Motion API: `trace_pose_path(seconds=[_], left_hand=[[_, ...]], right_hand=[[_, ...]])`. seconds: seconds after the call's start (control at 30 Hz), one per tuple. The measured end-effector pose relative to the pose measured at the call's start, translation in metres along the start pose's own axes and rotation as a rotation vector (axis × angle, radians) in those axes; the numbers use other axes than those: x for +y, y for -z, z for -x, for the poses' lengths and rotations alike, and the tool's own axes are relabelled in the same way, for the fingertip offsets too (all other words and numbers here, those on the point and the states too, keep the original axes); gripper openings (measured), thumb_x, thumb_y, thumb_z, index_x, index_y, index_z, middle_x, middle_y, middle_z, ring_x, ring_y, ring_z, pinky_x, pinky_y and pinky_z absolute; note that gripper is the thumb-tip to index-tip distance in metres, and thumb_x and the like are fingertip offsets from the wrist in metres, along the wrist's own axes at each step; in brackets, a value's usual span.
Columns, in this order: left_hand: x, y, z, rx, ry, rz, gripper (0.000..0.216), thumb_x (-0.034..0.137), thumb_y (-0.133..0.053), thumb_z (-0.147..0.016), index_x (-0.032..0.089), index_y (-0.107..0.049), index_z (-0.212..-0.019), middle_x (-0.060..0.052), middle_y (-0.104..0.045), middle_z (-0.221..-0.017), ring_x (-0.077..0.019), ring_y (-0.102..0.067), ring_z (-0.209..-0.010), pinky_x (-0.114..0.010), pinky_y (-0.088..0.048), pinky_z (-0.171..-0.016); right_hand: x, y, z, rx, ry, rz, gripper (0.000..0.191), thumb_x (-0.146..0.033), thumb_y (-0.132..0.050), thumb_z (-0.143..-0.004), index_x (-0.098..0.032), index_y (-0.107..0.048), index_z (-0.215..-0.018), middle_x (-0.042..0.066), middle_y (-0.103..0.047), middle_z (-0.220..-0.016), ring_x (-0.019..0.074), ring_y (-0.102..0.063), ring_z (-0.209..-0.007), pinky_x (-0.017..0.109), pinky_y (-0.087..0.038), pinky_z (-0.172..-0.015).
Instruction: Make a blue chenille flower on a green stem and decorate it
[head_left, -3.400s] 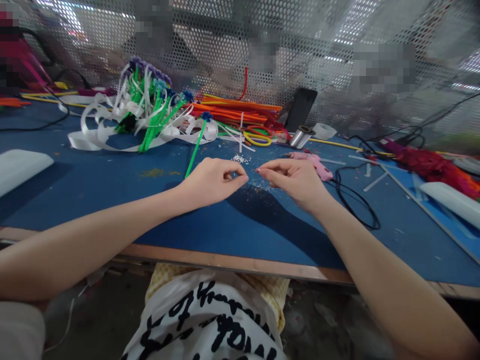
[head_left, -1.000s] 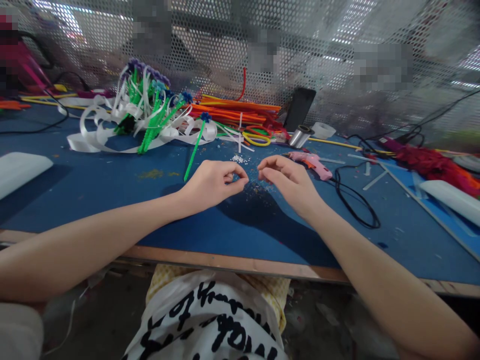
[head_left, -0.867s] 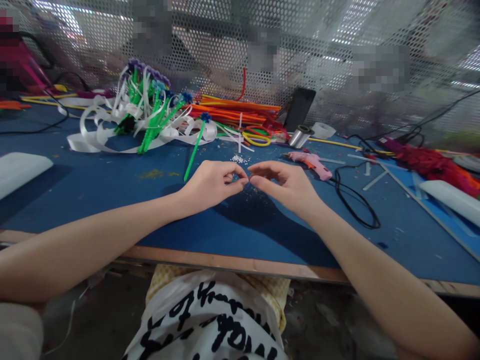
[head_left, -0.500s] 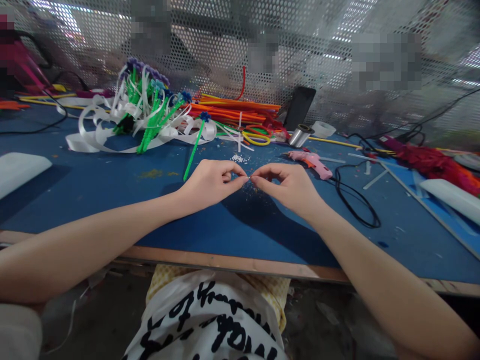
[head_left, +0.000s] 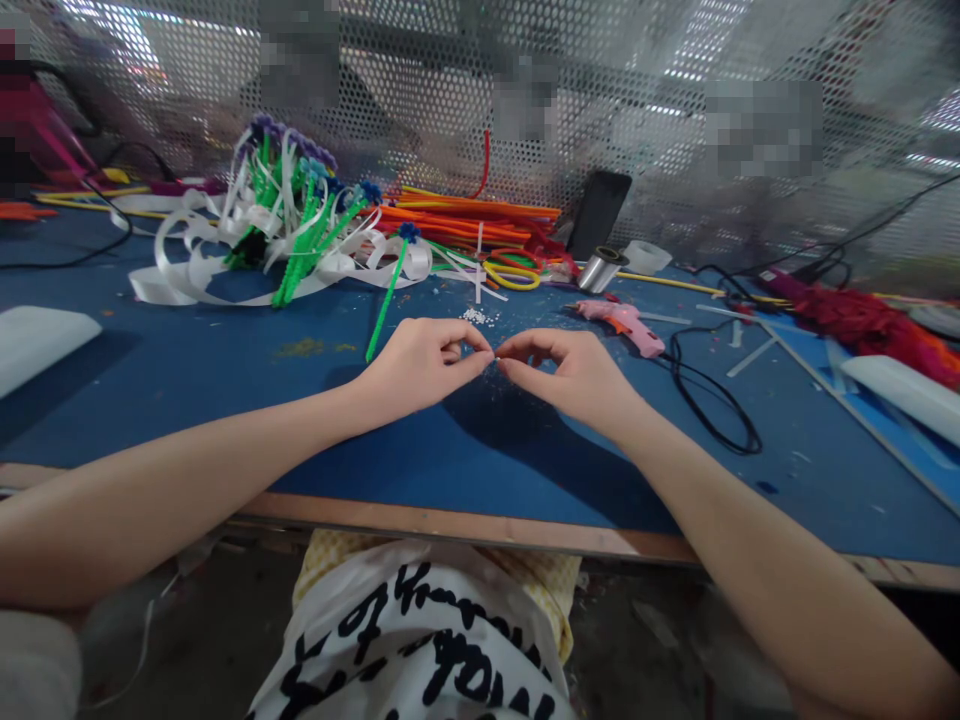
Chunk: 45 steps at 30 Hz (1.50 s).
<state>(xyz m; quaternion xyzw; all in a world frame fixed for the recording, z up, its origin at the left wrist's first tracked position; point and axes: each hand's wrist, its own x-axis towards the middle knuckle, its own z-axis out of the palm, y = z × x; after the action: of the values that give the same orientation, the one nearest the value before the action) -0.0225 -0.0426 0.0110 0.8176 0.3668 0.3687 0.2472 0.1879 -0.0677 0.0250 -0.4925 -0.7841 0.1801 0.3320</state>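
Over the middle of the blue tabletop, my left hand (head_left: 427,365) and my right hand (head_left: 574,372) face each other, thumb and forefinger of each closed in a pinch. Their fingertips almost meet around a tiny white speck (head_left: 496,359), too small to name. Just beyond the fingers lies a small heap of white beads or pellets (head_left: 476,316). A green fuzzy stem with a blue flower head (head_left: 390,290) rests left of the heap, near my left hand. On the right, a pink glue gun (head_left: 626,325) lies on its side.
Green-stemmed flowers (head_left: 300,240) are bunched with white ribbon (head_left: 176,265) at the back left. Orange pipe cleaners (head_left: 465,220) lie behind, near a phone (head_left: 600,215) and a silver spool (head_left: 600,270). The glue gun's black cord (head_left: 705,425) loops at right. Perforated metal (head_left: 435,90) stands behind.
My fingertips have shifted very slightly, and the white speck between them shows a little more. Both hands keep their pinch; the objects on the table stay in place.
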Motion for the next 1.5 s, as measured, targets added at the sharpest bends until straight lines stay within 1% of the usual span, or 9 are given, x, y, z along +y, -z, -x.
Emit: trace_pose_path(seconds=[0.27,0.5,0.6,0.73,0.93,1.07,1.23,1.4,1.5], left_hand=[[-0.0011,0.0005,0.0001,0.003,-0.002,-0.029,0.018,0.032,-0.064,-0.087,0.018,-0.075,-0.084,0.008,-0.035,-0.048,-0.0081,-0.031,-0.047,-0.023,-0.026,-0.05],[-0.0005,0.001,0.0002,0.004,0.002,-0.039,0.018,0.032,-0.064,-0.088,0.018,-0.075,-0.084,0.008,-0.036,-0.047,-0.0086,-0.033,-0.047,-0.024,-0.028,-0.051],[0.0,0.0008,-0.0002,0.011,-0.002,-0.04,0.018,0.031,-0.064,-0.087,0.017,-0.074,-0.083,0.008,-0.037,-0.047,-0.0082,-0.032,-0.047,-0.024,-0.03,-0.052],[-0.0002,0.0,-0.0002,-0.005,0.009,-0.042,0.018,0.031,-0.063,-0.087,0.017,-0.073,-0.081,0.008,-0.036,-0.046,-0.0084,-0.033,-0.047,-0.023,-0.03,-0.052],[-0.0019,-0.001,0.0005,-0.009,-0.019,-0.047,0.02,0.032,-0.062,-0.089,0.017,-0.073,-0.082,0.008,-0.036,-0.048,-0.0081,-0.033,-0.048,-0.023,-0.03,-0.053],[-0.0001,0.0003,0.0003,0.029,-0.049,-0.052,0.016,0.03,-0.064,-0.089,0.018,-0.074,-0.087,0.007,-0.041,-0.053,-0.0085,-0.039,-0.051,-0.023,-0.031,-0.055],[-0.0008,0.0011,-0.0008,0.053,-0.115,-0.121,0.013,0.027,-0.066,-0.087,0.019,-0.075,-0.088,0.002,-0.057,-0.066,-0.0101,-0.049,-0.06,-0.023,-0.037,-0.06],[-0.0042,-0.0007,-0.0014,0.03,-0.108,-0.11,0.014,0.027,-0.064,-0.088,0.018,-0.074,-0.086,0.002,-0.06,-0.067,-0.0106,-0.051,-0.061,-0.023,-0.038,-0.061],[-0.0043,-0.0006,-0.002,0.018,-0.094,-0.112,0.011,0.022,-0.063,-0.086,0.017,-0.073,-0.087,0.003,-0.058,-0.065,-0.0103,-0.051,-0.061,-0.024,-0.037,-0.061]], right_hand=[[-0.002,0.0007,0.0017,-0.024,-0.019,0.026,0.016,-0.032,-0.069,-0.084,-0.021,-0.081,-0.088,0.003,-0.08,-0.084,0.0193,-0.07,-0.079,0.03,-0.048,-0.073],[-0.0042,0.0021,0.001,-0.066,-0.043,0.004,0.019,-0.031,-0.066,-0.087,-0.02,-0.081,-0.084,0.002,-0.079,-0.076,0.0194,-0.07,-0.074,0.03,-0.048,-0.069],[-0.0029,0.0021,0.0011,-0.068,-0.044,0.015,0.018,-0.032,-0.068,-0.086,-0.021,-0.082,-0.086,0.002,-0.08,-0.08,0.0195,-0.07,-0.076,0.03,-0.048,-0.071],[-0.0007,0.0008,0.0016,-0.043,-0.01,0.032,0.02,-0.035,-0.073,-0.083,-0.021,-0.082,-0.095,0.002,-0.079,-0.084,0.0187,-0.069,-0.077,0.03,-0.047,-0.072],[-0.0022,-0.0001,0.0023,-0.035,0.039,0.042,0.014,-0.027,-0.069,-0.084,-0.021,-0.081,-0.088,0.003,-0.079,-0.085,0.0184,-0.07,-0.079,0.029,-0.048,-0.075],[-0.0025,0.0012,0.0016,-0.026,-0.006,0.026,0.016,-0.031,-0.069,-0.085,-0.021,-0.082,-0.086,0.002,-0.08,-0.083,0.0193,-0.07,-0.077,0.03,-0.048,-0.072],[-0.0026,0.0027,0.0013,-0.023,-0.066,-0.015,0.017,-0.033,-0.07,-0.085,-0.022,-0.082,-0.085,0.002,-0.08,-0.08,0.0194,-0.069,-0.074,0.03,-0.048,-0.071],[-0.0017,-0.0001,0.0002,-0.063,-0.093,-0.028,0.019,-0.037,-0.072,-0.084,-0.022,-0.083,-0.087,0.002,-0.08,-0.082,0.0191,-0.068,-0.074,0.03,-0.048,-0.068],[-0.0011,0.0047,-0.0021,0.048,-0.1,-0.076,0.023,-0.041,-0.068,-0.088,-0.022,-0.081,-0.092,0.004,-0.08,-0.092,0.0206,-0.07,-0.083,0.032,-0.052,-0.073]])
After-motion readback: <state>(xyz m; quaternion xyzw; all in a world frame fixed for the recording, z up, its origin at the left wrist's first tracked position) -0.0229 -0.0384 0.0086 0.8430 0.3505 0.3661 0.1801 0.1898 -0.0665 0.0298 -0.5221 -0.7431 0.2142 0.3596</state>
